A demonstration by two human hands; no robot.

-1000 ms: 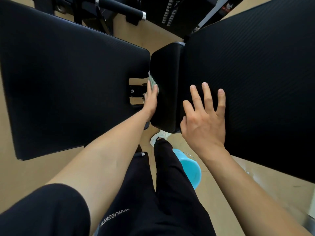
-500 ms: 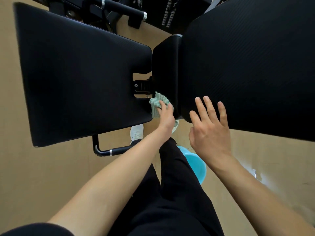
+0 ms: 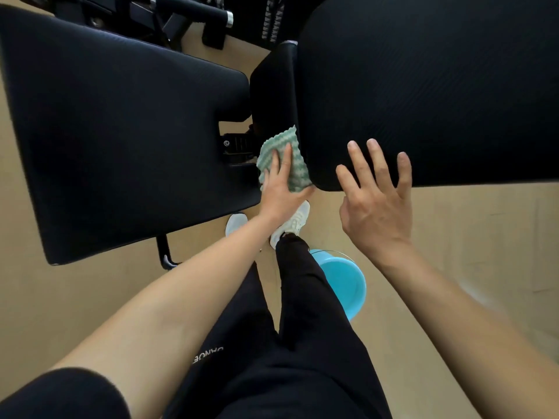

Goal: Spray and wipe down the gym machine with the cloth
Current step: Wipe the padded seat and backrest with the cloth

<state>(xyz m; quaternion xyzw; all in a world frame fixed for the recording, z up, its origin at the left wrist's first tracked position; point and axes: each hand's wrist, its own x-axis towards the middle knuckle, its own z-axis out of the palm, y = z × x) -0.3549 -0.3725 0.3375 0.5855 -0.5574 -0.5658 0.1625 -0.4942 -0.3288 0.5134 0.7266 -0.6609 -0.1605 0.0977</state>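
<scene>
The gym machine is a black bench with two pads: a seat pad (image 3: 121, 131) on the left and a large back pad (image 3: 438, 86) on the right. A green-and-white cloth (image 3: 290, 152) lies against the narrow end face of the back pad, in the gap between the pads. My left hand (image 3: 279, 186) presses the cloth flat against that face with straight fingers. My right hand (image 3: 378, 201) has its fingers spread, fingertips over the near corner of the back pad. No spray bottle is in view.
A light blue bucket (image 3: 344, 282) stands on the tan floor beside my right leg. My white shoes (image 3: 290, 222) are under the gap. A black bracket (image 3: 236, 146) joins the pads. Black frame bars (image 3: 187, 10) cross the top left.
My left hand has slid the cloth down the end face of the back pad toward its near corner. My right hand has drawn back toward the pad's near edge.
</scene>
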